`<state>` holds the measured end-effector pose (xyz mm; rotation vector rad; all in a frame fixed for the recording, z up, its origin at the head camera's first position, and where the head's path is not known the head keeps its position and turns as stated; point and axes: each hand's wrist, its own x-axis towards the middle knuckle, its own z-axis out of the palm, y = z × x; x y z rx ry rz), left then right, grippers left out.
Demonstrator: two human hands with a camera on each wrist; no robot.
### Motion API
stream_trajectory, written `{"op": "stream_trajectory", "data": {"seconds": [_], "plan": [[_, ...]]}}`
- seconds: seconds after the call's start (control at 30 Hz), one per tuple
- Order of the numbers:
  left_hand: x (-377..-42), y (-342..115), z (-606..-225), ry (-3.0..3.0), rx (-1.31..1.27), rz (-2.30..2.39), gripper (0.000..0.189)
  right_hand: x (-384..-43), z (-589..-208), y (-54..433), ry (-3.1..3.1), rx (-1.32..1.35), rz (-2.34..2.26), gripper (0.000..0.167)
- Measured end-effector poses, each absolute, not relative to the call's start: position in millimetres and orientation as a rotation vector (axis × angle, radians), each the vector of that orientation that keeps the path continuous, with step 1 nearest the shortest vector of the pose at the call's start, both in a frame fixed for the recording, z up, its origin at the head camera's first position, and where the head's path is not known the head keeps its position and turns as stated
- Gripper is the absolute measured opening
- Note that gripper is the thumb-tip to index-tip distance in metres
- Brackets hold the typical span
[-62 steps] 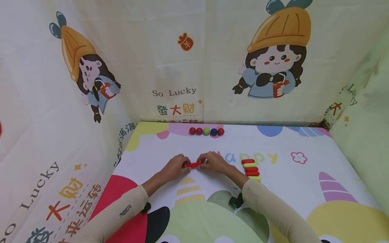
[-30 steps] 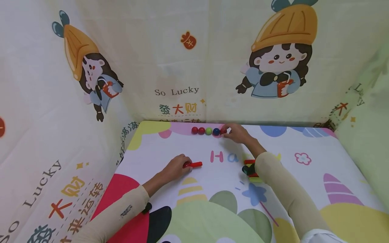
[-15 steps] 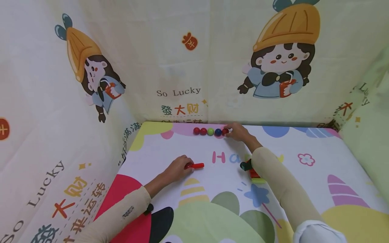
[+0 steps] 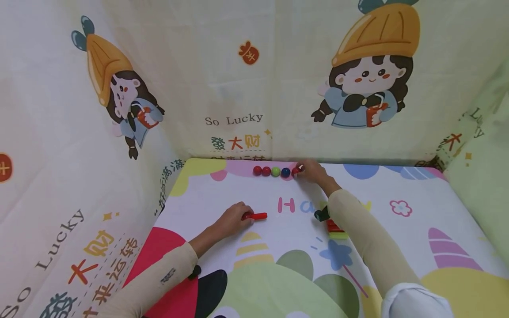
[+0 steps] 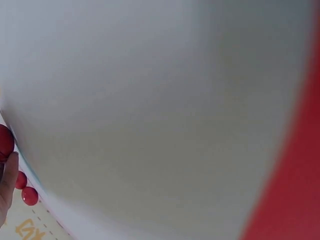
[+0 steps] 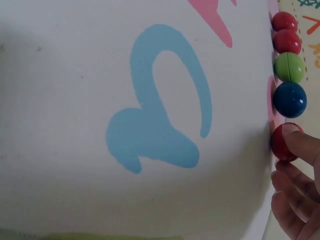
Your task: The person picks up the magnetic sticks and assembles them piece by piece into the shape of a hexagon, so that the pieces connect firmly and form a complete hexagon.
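My left hand [image 4: 232,219] grips a red ball [image 5: 6,141] with a short red rod [image 4: 260,216] sticking out to the right, just over the white printed table. Toward the back edge, my right hand [image 4: 313,171] pinches another red ball [image 6: 281,143] between thumb and fingers. That ball sits at the right end of a row, next to a dark blue ball [image 6: 290,100]. Further along come a green ball [image 6: 289,67] and two red balls, the nearer red ball [image 6: 287,42] beside the green one.
Under my right forearm lie several red and yellow-green rods [image 4: 337,229], partly hidden by the sleeve. A printed cloth wall [image 4: 294,145] rises right behind the row of balls. The tabletop [image 4: 210,194] carries coloured prints and letters.
My right hand has left the red rod and reached back to the end red ball, where its fingers have closed. The left hand stays in place with its ball and rod.
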<state>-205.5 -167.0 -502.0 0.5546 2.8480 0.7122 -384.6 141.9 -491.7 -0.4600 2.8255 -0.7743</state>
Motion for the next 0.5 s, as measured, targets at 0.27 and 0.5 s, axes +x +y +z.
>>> {"op": "stream_trajectory", "data": {"seconds": [0.27, 0.5], "plan": [[-204, -167, -503, 2.854, 0.546, 0.731, 0.026, -376, -488, 145, 2.808, -0.505, -0.789, 0.031], [-202, -167, -503, 2.872, 0.556, 0.737, 0.026, -360, -486, 156, 2.720, -0.596, -0.757, 0.033]]}}
